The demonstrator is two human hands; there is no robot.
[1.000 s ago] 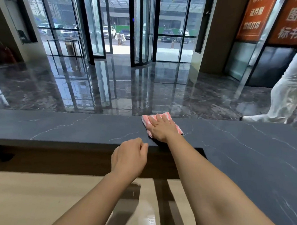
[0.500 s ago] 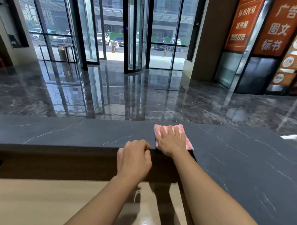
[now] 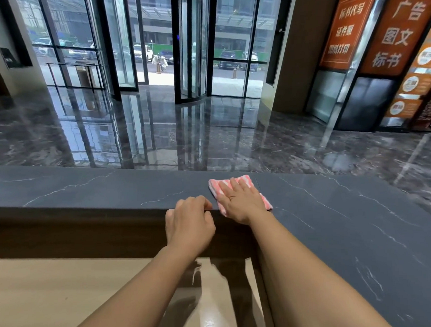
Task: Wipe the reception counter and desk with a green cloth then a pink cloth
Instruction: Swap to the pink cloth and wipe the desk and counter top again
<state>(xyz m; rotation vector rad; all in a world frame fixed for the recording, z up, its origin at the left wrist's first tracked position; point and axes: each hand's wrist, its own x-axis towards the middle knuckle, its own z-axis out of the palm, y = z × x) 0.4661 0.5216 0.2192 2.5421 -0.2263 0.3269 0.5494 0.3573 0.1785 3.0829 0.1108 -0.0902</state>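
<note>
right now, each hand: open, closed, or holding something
Left hand: closed, fingers curled over the near edge of the reception counter.
Right hand: open, flat on the pink cloth, pressing it down.

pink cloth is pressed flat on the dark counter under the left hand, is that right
No: the right hand presses the pink cloth flat on the dark counter, as the head view shows. The left hand rests at the counter's near edge beside it.

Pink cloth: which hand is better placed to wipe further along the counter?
Right. The right hand lies flat on the pink cloth; the left hand rests curled at the counter edge.
</note>
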